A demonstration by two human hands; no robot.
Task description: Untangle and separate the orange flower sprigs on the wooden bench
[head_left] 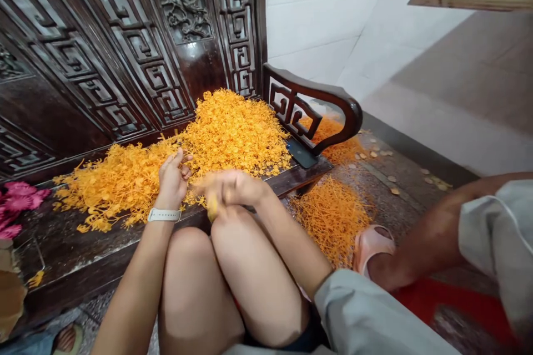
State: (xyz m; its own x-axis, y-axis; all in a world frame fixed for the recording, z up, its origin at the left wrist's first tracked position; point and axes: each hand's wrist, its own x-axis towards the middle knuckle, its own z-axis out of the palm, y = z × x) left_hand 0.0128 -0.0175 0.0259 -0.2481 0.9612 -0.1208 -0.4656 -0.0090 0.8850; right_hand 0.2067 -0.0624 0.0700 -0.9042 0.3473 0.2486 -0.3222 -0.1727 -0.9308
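My left hand, with a pale watch band on its wrist, is raised at the front of a heap of orange-yellow plastic flower pieces. Its fingers are curled in; whatever they pinch is too small to make out. Just right of it, above my knees, my right hand is smeared by motion. A blurred yellow bit shows below its fingers, and I cannot tell whether it is gripped. A lower, looser spread of the same stemmed pieces lies on the bench to the left.
The dark carved bench has a curved armrest; a phone lies beside it. Orange stems cover the floor at right. Pink flowers lie at far left. Another person's leg is close on the right.
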